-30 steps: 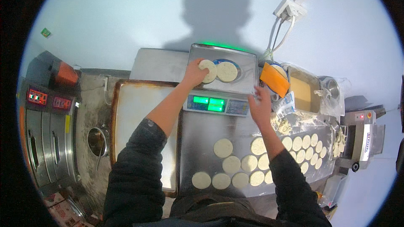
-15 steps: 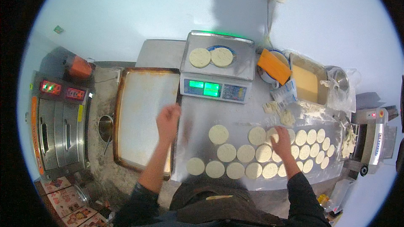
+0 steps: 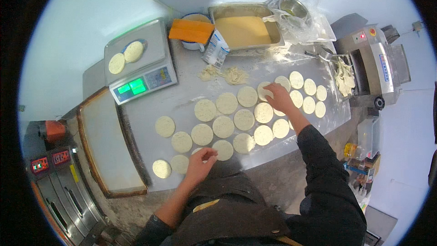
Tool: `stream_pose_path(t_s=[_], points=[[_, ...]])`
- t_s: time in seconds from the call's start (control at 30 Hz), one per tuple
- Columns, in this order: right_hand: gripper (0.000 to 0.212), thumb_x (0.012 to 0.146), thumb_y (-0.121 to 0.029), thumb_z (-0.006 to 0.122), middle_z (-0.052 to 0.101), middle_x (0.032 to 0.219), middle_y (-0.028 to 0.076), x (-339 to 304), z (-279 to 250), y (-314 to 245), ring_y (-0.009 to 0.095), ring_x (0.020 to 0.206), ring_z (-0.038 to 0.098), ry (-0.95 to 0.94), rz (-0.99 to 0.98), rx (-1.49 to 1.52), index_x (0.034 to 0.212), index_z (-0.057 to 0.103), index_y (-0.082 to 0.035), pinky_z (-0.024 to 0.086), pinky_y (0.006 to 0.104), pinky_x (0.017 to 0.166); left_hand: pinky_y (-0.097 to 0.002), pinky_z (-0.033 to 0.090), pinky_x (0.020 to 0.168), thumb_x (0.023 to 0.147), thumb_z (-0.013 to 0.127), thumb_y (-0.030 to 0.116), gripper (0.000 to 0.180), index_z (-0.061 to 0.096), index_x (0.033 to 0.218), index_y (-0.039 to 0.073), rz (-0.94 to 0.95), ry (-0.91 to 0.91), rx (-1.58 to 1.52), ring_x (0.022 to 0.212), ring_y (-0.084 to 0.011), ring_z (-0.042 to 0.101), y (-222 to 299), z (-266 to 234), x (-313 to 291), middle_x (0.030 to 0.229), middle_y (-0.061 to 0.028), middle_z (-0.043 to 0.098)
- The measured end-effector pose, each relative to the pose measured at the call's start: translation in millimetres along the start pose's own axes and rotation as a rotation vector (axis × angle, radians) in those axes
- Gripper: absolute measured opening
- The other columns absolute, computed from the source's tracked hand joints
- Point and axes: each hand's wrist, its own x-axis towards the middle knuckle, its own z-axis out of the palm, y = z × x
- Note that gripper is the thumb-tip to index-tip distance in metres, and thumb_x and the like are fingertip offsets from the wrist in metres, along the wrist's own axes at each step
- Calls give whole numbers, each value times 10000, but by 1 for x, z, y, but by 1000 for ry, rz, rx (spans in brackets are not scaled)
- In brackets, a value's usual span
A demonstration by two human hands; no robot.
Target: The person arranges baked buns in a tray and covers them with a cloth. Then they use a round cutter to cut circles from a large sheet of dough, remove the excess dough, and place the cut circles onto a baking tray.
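Flat, pale, speckled dough rounds [image 3: 223,127] lie in slanting rows on the metal worktop [image 3: 145,150]. Over the back row is my right hand [image 3: 280,99], its fingers bent together onto one dough round [image 3: 264,91] and partly covering it. My left hand [image 3: 202,164] is at the near row, fingers curled in, with nothing visible in it. It overlaps one round and its fingertips are close to another round [image 3: 223,150]. Two more rounds [image 3: 133,52] rest on the plate of a digital scale [image 3: 161,78] at the back left.
A shallow rusty-rimmed tray [image 3: 107,141] lies left. Behind the rounds are dough scraps [image 3: 236,76], an orange scraper-like slab [image 3: 191,30] on a bowl, and a metal pan [image 3: 277,36] of yellowish contents. A dough-rolling machine [image 3: 371,68] stands right, an oven [image 3: 68,196] lower left.
The view has swung right. My left hand has moved from over the tray to the near row of rounds. My right hand is still on the back row.
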Motion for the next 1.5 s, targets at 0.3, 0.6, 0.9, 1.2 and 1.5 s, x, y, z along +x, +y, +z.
stream_pose_path(t_s=[0.3,0.6,0.9,1.2,1.5], points=[[667,749,-262,871,611,1376,164,45,1,-14,391,1316,562,-164,-40,-138,1366,673,-104,474,504,1117,-331,587,899,982,719,87,229,719,1194,2,-17,-55,100,997,-173,752,16,31,15,1076,-89,794],[470,744,-187,850,682,1209,170,81,-19,22,408,1204,617,-382,-149,-114,1189,747,-73,532,487,1018,-328,585,878,979,730,91,221,716,1181,1,-38,-46,109,946,-166,742,6,36,49,1039,-88,787],[355,901,-169,812,777,1120,153,22,-57,20,305,1033,728,-436,37,131,1205,757,5,574,440,901,-351,550,1007,1002,733,170,386,651,1359,48,127,-76,-15,1132,-177,688,30,76,160,1259,-75,718],[512,955,-272,790,709,1273,139,-37,-12,-18,267,1131,685,-91,261,542,1381,654,-23,570,420,937,-503,413,1238,1104,527,263,566,429,1600,8,-256,-411,-1032,1462,-330,530,29,94,160,1562,-199,547],[474,796,-252,840,646,1214,186,-44,29,11,408,1186,611,-230,35,-40,1217,723,-69,514,497,999,-529,341,1281,1126,302,392,648,371,1639,1,74,-295,-64,1518,-401,457,54,4,89,1651,-225,459]])
